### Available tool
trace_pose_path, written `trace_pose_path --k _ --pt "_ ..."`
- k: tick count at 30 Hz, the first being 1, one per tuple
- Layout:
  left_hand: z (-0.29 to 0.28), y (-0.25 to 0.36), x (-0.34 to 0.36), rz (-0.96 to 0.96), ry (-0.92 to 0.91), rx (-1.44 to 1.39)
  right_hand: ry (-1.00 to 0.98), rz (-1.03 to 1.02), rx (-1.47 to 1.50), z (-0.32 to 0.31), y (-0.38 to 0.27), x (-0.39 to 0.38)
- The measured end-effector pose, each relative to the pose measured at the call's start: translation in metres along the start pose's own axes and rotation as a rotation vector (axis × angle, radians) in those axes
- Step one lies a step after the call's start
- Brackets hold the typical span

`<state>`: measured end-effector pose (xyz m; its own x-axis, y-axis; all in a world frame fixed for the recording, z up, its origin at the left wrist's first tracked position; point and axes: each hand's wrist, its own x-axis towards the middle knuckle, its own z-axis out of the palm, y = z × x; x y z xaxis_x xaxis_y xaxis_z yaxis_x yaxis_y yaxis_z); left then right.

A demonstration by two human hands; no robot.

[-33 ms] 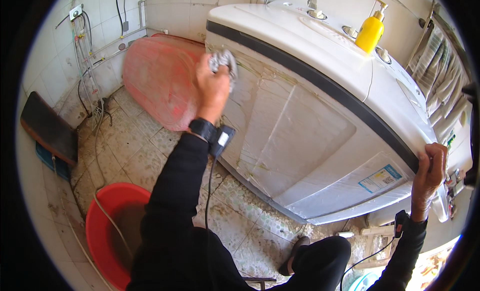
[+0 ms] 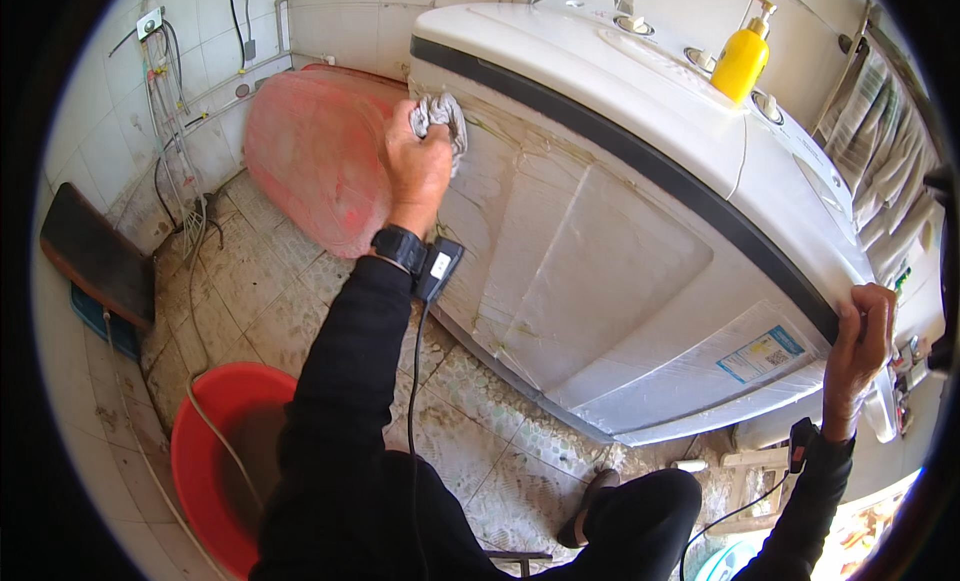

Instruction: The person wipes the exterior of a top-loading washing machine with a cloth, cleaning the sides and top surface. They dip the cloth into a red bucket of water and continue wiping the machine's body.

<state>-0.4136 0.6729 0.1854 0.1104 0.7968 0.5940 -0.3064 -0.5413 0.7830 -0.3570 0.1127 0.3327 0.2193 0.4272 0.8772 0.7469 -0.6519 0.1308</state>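
My left hand [image 2: 417, 171] is closed on a crumpled grey-white cloth [image 2: 440, 121]. It presses the cloth to the far left end of the front panel of a white washing machine [image 2: 600, 271], just under the dark trim. Streaks and grime mark that panel, which looks wrapped in clear film. At the machine's near right corner, my right hand [image 2: 868, 336] curls round the top edge, thumb on the front side. A blue-and-white label [image 2: 762, 355] is stuck to the panel close to this hand.
A faded red plastic tub [image 2: 320, 161] leans in the back corner. On the tiled floor at lower left stands a red bucket [image 2: 195, 471] with murky water and a hose in it. A yellow pump bottle [image 2: 741, 65] is on the machine's top. Cables hang on the left wall.
My left hand and forearm have shifted slightly left with the cloth. The right hand keeps its hold on the machine's corner.
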Motion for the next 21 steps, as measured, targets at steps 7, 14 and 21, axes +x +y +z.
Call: trace_pose_path --k 7,14,21 --pt "0.006 0.007 -0.029 -0.096 0.044 -0.064 0.017 -0.011 -0.01 0.0 0.005 -0.001" --pt "0.013 0.057 -0.147 0.245 -0.137 0.017 0.01 -0.039 -0.04 -0.002 0.01 -0.002" --pt "0.004 0.018 -0.101 0.153 -0.115 -0.066 0.003 -0.071 0.0 0.0 0.016 -0.005"
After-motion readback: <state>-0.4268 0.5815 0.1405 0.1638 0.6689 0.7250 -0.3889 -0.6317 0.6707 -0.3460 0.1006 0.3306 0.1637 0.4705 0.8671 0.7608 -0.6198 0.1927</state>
